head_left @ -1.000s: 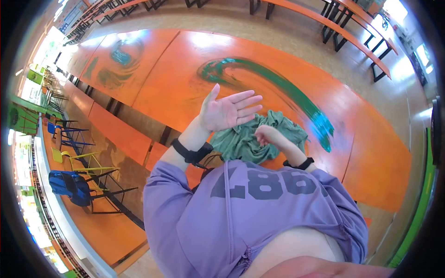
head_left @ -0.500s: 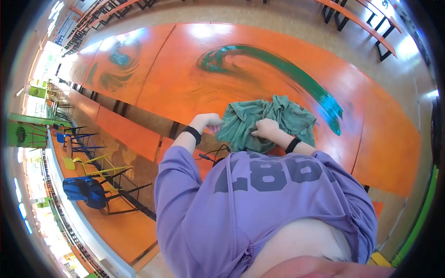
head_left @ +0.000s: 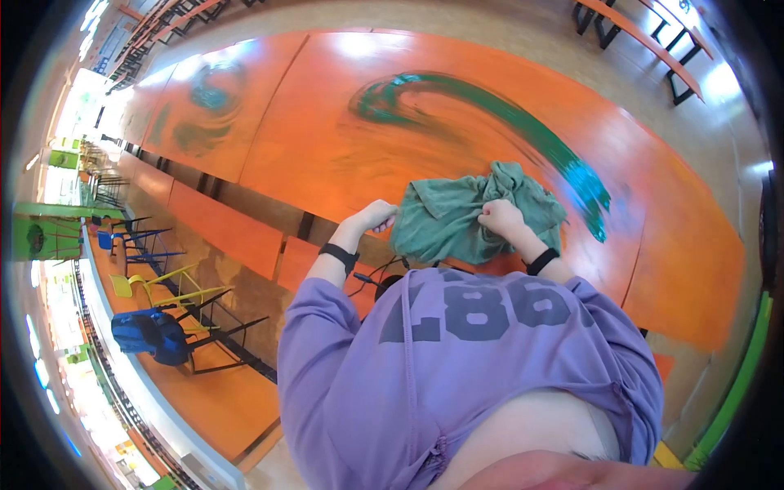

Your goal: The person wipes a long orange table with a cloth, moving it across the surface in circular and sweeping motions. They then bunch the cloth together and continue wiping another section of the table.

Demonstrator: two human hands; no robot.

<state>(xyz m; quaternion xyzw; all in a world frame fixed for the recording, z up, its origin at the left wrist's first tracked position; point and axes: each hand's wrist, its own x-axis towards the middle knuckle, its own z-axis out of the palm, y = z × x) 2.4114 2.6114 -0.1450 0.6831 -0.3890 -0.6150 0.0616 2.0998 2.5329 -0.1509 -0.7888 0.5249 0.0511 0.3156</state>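
A crumpled green cloth (head_left: 445, 216) lies at the near edge of the orange table (head_left: 310, 147). My left hand (head_left: 376, 216) is closed on the cloth's left edge. Fingers curled, my right hand (head_left: 500, 217) grips a bunched fold nearer the cloth's right side. Beyond the cloth, a broad curved green smear (head_left: 498, 114) runs over the tabletop, wet and shiny at its right end. Farther left on the table is a second, swirled green smear (head_left: 204, 106).
An orange bench (head_left: 220, 224) runs along the table's near side. Dark cables (head_left: 380, 273) show just in front of my body. On the left stand a yellow chair (head_left: 155, 286) and a blue backpack (head_left: 151, 335). More benches (head_left: 645, 49) stand at the far right.
My right hand has moved right and slightly up, drawing a fold of the cloth along. My left hand has shifted slightly right, and the cloth's left part looks flatter.
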